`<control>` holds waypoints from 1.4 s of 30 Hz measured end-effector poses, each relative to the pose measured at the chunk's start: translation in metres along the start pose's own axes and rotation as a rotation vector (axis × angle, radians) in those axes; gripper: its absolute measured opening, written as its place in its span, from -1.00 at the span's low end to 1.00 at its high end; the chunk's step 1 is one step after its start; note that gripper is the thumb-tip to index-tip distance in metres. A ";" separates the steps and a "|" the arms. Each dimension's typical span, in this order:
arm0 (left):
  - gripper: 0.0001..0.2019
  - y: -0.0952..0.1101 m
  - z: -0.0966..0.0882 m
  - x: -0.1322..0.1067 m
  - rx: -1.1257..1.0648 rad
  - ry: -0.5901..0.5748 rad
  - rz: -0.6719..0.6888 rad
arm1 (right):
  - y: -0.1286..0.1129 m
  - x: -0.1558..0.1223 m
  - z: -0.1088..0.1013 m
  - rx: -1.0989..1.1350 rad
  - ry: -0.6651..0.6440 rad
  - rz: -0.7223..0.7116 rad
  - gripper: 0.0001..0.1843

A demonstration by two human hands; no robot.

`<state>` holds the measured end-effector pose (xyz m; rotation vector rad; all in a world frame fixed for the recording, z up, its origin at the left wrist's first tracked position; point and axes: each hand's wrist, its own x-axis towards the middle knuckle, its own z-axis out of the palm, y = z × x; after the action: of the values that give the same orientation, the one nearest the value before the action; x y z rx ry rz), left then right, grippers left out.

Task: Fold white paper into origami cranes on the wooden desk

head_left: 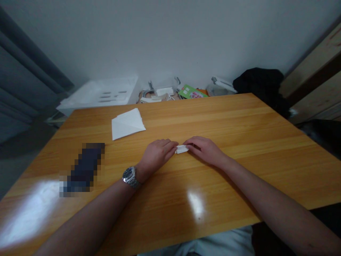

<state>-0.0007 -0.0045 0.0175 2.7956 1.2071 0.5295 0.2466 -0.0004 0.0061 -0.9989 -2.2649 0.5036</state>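
A small folded piece of white paper (182, 149) lies low over the middle of the wooden table (213, 121), between my two hands. My left hand (159, 153), with a metal watch (130, 176) on its wrist, pinches the paper's left end. On the other side, the thumb and fingers of my right hand (204, 149) close on its right end. Part of the paper is hidden under the fingertips. Farther back on the left, several larger white paper sheets (128, 124) lie in a loose stack, apart from both hands.
A dark, pixelated flat object (86, 169) lies on the table's left side. Behind the far edge are a white plastic tray (112, 92), a green booklet (191, 92), assorted clutter and a black cloth-like heap (258, 81). A grey curtain (26, 64) hangs at left.
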 end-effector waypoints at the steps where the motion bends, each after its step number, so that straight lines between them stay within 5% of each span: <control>1: -0.72 0.000 0.000 0.000 -0.004 -0.003 0.000 | 0.000 0.000 0.000 0.011 -0.001 0.010 -0.79; 15: -0.71 -0.004 0.006 0.001 -0.034 -0.023 0.147 | 0.014 0.002 0.003 -0.076 -0.014 -0.015 -0.83; 24: -0.69 0.000 0.006 0.001 -0.008 -0.042 0.077 | 0.009 0.002 0.002 -0.050 0.082 -0.023 -0.82; 36: -0.67 -0.001 0.005 0.001 -0.016 -0.044 0.024 | 0.005 0.001 0.004 -0.122 -0.043 -0.151 -0.74; 42: -0.69 -0.002 0.008 0.000 -0.081 0.059 0.072 | 0.005 0.001 0.003 -0.108 -0.035 -0.153 -0.77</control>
<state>0.0004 -0.0025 0.0098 2.7821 1.0723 0.6549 0.2467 0.0034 0.0016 -0.8657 -2.3985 0.3386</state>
